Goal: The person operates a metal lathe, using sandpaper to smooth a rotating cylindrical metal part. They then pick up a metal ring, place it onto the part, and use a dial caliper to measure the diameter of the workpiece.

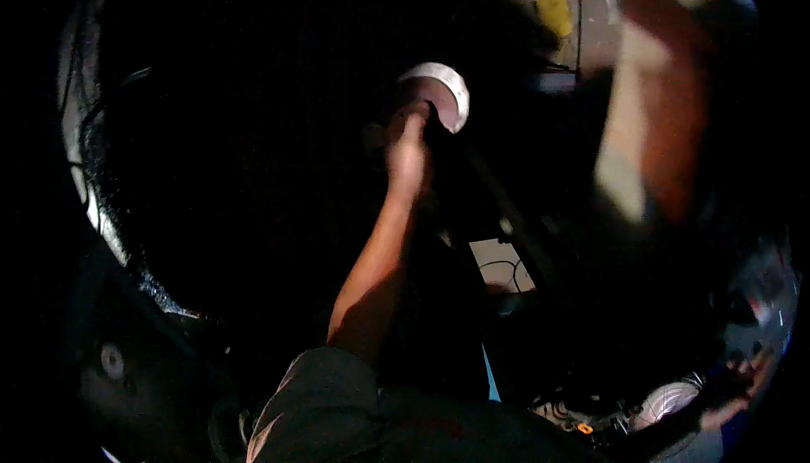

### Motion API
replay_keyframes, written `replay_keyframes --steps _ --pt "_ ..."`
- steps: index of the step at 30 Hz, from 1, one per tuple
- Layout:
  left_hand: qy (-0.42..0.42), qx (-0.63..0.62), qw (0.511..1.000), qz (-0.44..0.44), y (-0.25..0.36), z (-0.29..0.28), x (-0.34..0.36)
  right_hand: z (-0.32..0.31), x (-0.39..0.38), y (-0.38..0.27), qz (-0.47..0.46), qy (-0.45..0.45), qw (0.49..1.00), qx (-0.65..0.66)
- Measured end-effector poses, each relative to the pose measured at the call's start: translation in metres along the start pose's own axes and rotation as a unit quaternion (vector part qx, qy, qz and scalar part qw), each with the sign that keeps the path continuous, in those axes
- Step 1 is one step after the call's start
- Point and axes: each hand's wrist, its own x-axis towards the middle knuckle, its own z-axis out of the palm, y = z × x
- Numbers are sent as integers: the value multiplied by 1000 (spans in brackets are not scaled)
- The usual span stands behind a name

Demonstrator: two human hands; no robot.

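Near the middle, my left hand (409,151) reaches up with fingers curled at a round object with a white rim and pinkish inside (456,100). Shadow hides what exactly the fingers grip. At the lower right edge is my right hand (730,391), small, dim and blurred, near a pale coiled, round thing (666,400); whether it holds anything is unclear.
A blurred tan and reddish-brown upright shape (654,117) looms at the right. A yellow sheet (554,14) is at the top, a pale panel with dark cables (498,260) below centre, and a curved dark edge (97,210) at the left. Much is in deep shadow.
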Motion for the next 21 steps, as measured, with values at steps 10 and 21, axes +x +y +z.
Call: replay_keyframes --steps 10,21 --pt "-288 8 954 79 218 34 -349 -75 -91 -126 70 -152 748 642" --pt "-124 307 728 600 287 -42 -489 -191 -101 -194 -502 115 665 542"
